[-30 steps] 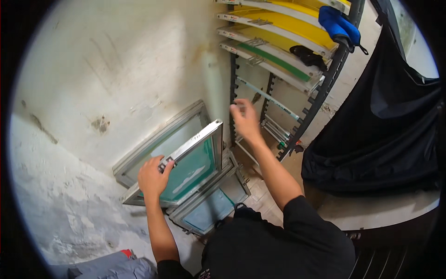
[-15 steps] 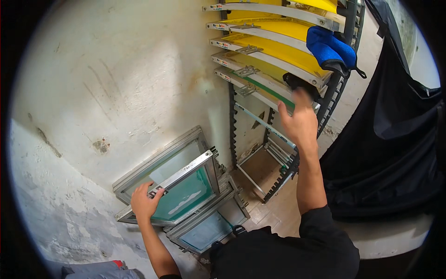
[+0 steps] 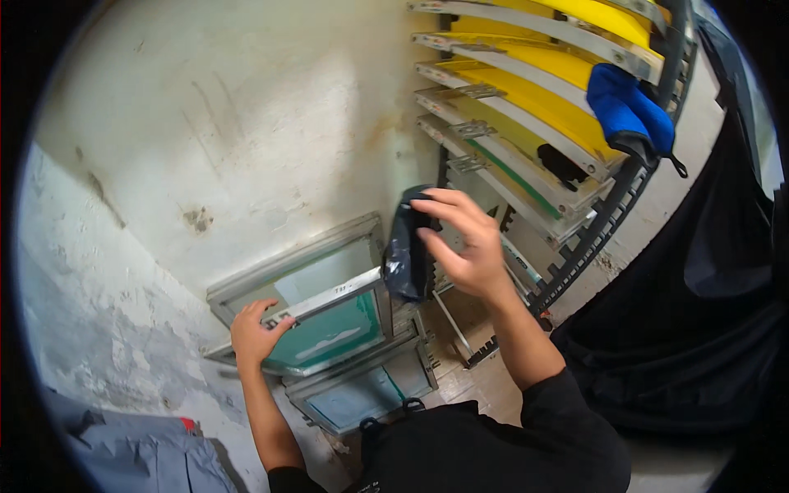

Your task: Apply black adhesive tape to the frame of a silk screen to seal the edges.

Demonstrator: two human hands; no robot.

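My left hand (image 3: 256,330) is closed over the upper metal edge of a screen-printing frame (image 3: 356,319) with green mesh, which leans tilted near the wall. Between the thumb and fingers of my right hand (image 3: 468,246) hangs a glossy black, soft, pouch-like piece (image 3: 404,255); its exact kind does not show. This black piece is just past the frame's upper right corner and hides part of it.
Behind the frame another metal frame (image 3: 234,287) leans on the wall, and one with bluish mesh (image 3: 353,403) lies lower. At right, a black rack (image 3: 563,287) holds several yellow-mesh screens (image 3: 526,82), a blue mitt (image 3: 629,111) and a black item (image 3: 563,167). Black cloth (image 3: 682,329) hangs beyond.
My right hand has moved left and down from the rack, now with the black piece in it. My left hand stays on the frame's edge. The view has shifted slightly.
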